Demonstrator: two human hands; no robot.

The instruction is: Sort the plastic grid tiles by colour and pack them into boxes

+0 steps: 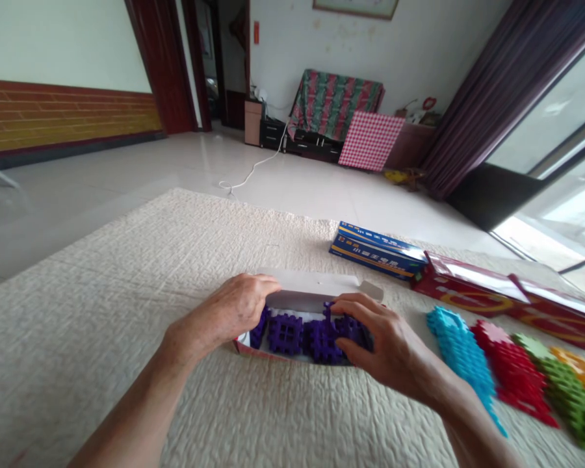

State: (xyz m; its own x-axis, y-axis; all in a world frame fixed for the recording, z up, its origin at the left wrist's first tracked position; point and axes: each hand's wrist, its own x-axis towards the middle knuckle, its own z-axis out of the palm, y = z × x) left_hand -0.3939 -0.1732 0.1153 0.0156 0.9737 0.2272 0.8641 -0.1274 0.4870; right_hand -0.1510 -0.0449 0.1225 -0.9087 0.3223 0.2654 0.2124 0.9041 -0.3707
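Note:
An open cardboard box (316,286) lies on the quilted cream cover in front of me, filled with purple interlocking plastic blocks (292,335). My left hand (234,309) curls over the box's left end, fingers closed on the purple blocks there. My right hand (380,341) rests on the right end, fingers bent and pinching the purple blocks. The fingertips of both hands are partly hidden among the pieces.
To the right lie rows of blocks: blue (461,354), red (509,370), green (563,387) and orange (582,370). Behind them are a blue box (377,250) and a red box (497,289). The cream cover (127,292) stretches left; tiled floor lies beyond.

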